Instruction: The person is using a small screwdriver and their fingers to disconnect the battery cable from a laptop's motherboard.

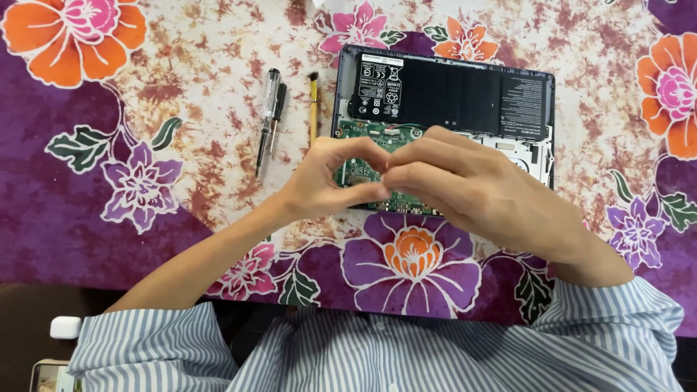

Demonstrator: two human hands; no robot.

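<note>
Pinching fingertips are meeting over the opened laptop (444,123), left hand (328,181) against right hand (465,190); what they are gripping is too small to tell.
Anything tiny could be slipping down onto the green circuit board (367,138), and the hands are hiding it; screwdrivers (270,116) and a brush (314,109) are lying on the flowered tabletop (145,181).
</note>
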